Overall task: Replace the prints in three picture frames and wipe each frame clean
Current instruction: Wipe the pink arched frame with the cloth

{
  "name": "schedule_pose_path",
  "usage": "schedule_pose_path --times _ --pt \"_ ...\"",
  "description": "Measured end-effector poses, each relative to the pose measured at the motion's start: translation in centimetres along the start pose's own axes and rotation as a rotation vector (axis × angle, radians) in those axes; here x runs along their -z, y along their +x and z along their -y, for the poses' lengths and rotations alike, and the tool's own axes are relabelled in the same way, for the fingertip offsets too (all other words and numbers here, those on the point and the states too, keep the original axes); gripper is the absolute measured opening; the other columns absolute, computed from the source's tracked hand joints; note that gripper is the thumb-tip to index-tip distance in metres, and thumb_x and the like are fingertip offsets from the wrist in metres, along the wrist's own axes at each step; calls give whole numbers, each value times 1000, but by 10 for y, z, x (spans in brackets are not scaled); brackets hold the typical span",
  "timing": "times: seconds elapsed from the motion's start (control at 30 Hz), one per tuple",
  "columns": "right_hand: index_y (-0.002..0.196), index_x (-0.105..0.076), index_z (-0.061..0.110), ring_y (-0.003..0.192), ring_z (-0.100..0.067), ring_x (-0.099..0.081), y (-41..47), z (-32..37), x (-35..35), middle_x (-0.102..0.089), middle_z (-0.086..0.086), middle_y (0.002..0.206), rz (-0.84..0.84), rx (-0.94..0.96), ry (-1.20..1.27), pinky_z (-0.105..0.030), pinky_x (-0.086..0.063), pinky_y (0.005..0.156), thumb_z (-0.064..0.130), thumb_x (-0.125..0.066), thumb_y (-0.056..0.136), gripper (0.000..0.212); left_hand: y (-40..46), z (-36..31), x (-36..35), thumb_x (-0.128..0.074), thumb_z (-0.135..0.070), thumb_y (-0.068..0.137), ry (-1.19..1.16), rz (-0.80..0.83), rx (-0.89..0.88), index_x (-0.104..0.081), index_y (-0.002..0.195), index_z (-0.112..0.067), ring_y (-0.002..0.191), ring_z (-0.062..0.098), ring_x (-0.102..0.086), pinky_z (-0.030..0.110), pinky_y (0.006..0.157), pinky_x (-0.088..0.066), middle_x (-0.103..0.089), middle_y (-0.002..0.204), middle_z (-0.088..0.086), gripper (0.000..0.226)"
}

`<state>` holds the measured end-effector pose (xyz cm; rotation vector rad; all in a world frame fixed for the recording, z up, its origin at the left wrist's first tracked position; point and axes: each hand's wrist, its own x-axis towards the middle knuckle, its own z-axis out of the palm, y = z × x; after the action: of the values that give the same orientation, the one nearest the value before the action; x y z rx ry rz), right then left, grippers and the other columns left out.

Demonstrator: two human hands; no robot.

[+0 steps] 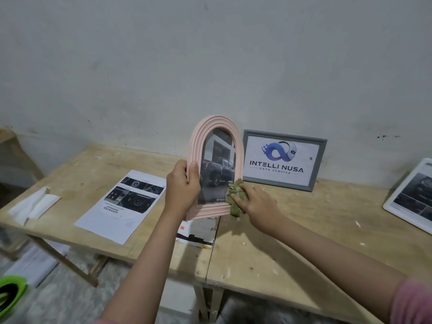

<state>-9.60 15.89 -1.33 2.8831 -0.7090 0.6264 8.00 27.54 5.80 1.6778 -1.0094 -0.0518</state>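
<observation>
Grey frame at the far wall: print reads "INTELLI NUSA", "DATA SERVICE" beneath, under a blue logo. Pink arched frame: "TOYOTA" with badge at the bottom edge of its print, partly covered. Loose sheet on the desk, left: heading "ADVANCED", upside down from here; smaller text is unreadable.

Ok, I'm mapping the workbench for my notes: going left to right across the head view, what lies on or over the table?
Folded white paper → printed sheet → pink arched frame → grey frame → white frame.
</observation>
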Motion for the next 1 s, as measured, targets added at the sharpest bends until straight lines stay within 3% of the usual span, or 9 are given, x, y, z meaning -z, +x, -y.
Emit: schedule_pose_path --times 0.07,0.13,0.23,0.4,0.57,0.7,0.8,0.87,1.0 --pt "126 -59 15 100 -37 -56 8 3 11 -51 -20 120 -87 -188 273 -39 -51 76 23 -43 85 44 -1 1 -4 -43 -24 99 7 -6 4 -43 71 -1 52 13 -32 23 47 -25 -38 58 2 35" --pt "129 -56 14 105 -30 -52 21 3 23 -46 -18 121 -285 -358 547 -31 -50 82 -4 -53 79 54 -2 3 -8 -42 -25 99 11 12 18 -43 73 -1 53 13 -32 23 47 -25 -38 58 2 36" --pt "135 -49 11 123 -25 -42 48 2 40 -42 -17 132 -395 -456 645 -31 -40 103 -13 -42 70 70 -8 3 -15 -43 -26 99 1 83 23 -43 73 2 52 13 -32 22 47 -26 -38 58 1 37" --pt "143 -36 9 144 -28 -18 58 22 28 -22 -20 153 -210 -335 582 -37 -22 117 -14 -37 70 77 -17 2 -26 -46 -24 97 -67 109 42 -41 72 4 47 9 -28 20 45 -25 -32 56 -2 38" --pt "144 -30 16 139 -36 -27 12 41 1 -26 -19 151 -95 -63 503 -39 -36 106 -20 -47 65 88 -8 11 -17 -46 -26 98 -68 31 67 -40 71 1 50 12 -28 22 47 -25 -33 56 1 39" --pt "142 -26 18 104 -42 -59 -12 38 -16 -54 -27 124 75 -6 242 -31 -54 57 -16 -67 57 100 0 10 -8 -45 -25 98 -54 -1 15 -41 70 -4 49 11 -31 21 46 -27 -37 56 -1 35" --pt "141 -25 18 107 -35 -48 -4 29 -4 -45 -17 120 187 -177 186 -33 -39 67 10 -50 92 56 3 8 -9 -45 -27 97 -5 54 -94 -42 72 -1 48 14 -31 25 45 -25 -39 55 3 36" --pt "137 -40 17 107 -33 -48 5 16 4 -45 -15 122 112 -314 250 -35 -40 76 23 -40 97 41 5 7 -12 -47 -23 97 23 63 -124 -42 73 -3 47 15 -31 27 46 -24 -38 54 2 32" --pt "137 -48 11 89 -32 -51 35 -9 28 -50 -20 102 -276 -309 359 -34 -46 64 11 -35 79 59 7 9 -18 -46 -23 98 33 105 -98 -45 76 0 49 16 -35 27 46 -26 -44 57 8 32"
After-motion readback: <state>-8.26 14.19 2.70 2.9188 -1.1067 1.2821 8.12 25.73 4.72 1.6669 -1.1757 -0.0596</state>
